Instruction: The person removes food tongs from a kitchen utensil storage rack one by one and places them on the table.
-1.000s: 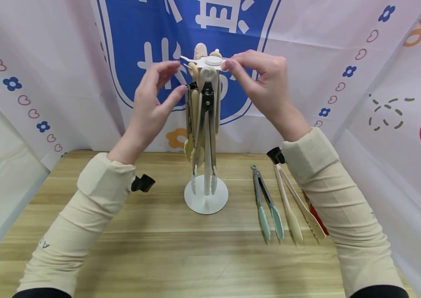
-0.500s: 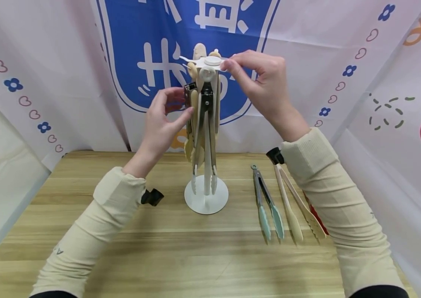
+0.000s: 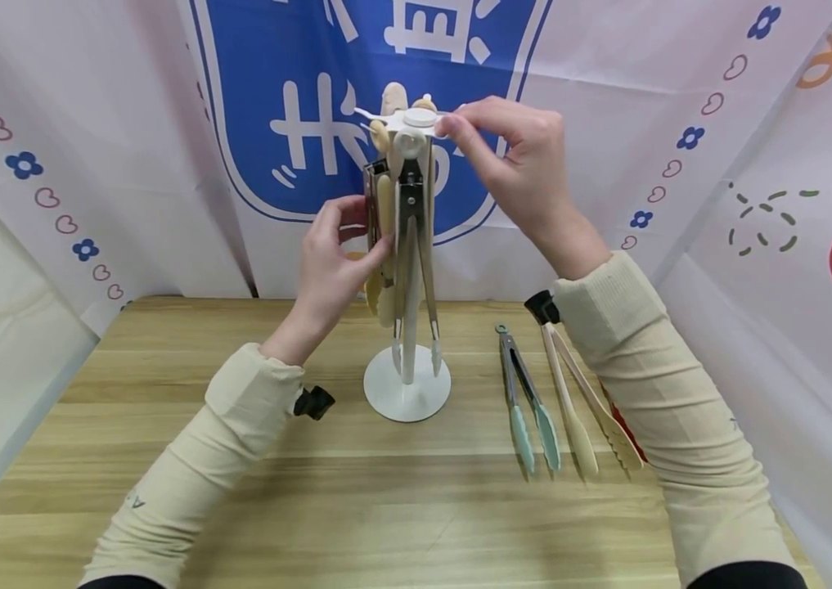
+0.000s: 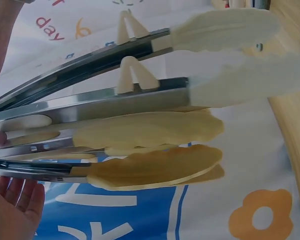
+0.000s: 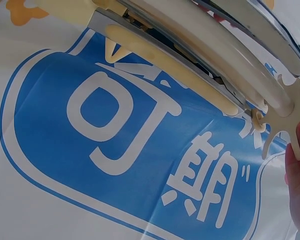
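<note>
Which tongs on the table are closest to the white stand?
The mint-tipped tongs, right of the stand. The cream pair and the half-hidden red thing lie farther right.

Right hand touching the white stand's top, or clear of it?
Touching. The head view shows the right hand pinching the edge of the white stand's top with thumb and finger.

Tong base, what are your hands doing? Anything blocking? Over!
Left hand gripping hanging tongs. Right hand pinching top of white stand. Loose tongs off to the right; nothing seems in the way.
</note>
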Action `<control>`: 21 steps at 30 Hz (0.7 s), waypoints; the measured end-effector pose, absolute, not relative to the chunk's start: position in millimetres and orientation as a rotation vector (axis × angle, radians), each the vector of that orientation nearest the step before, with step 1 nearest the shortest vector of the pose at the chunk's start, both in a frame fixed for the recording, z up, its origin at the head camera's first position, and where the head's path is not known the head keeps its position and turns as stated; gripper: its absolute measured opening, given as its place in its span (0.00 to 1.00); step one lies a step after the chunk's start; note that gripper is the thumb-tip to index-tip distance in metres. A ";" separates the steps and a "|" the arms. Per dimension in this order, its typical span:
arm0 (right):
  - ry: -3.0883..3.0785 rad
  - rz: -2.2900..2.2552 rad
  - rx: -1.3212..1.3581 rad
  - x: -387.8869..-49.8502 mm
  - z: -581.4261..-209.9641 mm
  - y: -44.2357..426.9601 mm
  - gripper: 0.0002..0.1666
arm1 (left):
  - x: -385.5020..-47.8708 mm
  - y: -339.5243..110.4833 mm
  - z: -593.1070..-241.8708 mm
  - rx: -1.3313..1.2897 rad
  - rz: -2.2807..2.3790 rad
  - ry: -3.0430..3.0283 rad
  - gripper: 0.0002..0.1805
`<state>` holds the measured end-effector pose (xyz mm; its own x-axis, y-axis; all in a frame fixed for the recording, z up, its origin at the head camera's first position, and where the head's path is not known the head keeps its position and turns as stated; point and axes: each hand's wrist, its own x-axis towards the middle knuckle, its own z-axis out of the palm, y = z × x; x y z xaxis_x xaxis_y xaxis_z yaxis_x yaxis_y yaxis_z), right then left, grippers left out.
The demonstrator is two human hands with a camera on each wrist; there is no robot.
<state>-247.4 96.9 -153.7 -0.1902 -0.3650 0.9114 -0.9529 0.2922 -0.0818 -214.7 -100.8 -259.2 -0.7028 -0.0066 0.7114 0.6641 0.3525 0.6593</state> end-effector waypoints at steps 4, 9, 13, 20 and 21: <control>-1.711 0.890 1.207 -246.9 -153.5 96.4 0.11 | -215.2 -99.8 -265.4 -0.554 -1.382 -2.007 0.24; -1.707 0.900 1.205 -246.2 -153.3 96.3 0.11 | -215.7 -99.8 -275.1 -0.534 -1.408 -2.018 0.24; -1.705 0.908 1.205 -246.1 -153.6 96.3 0.11 | -215.0 -100.5 -283.0 -0.527 -1.429 -2.021 0.24; -1.692 0.903 1.205 -246.9 -153.9 96.2 0.10 | -213.7 -101.5 -290.1 -0.512 -1.478 -1.982 0.23; -1.692 0.902 1.205 -247.0 -154.0 96.3 0.10 | -213.4 -101.7 -290.5 -0.503 -1.486 -1.975 0.23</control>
<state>-247.0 96.3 -154.0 -0.1756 -0.3458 0.9217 -0.9580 0.2755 -0.0791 -213.4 -101.7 -290.5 -0.7420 -0.0583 0.6679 0.6255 0.2983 0.7210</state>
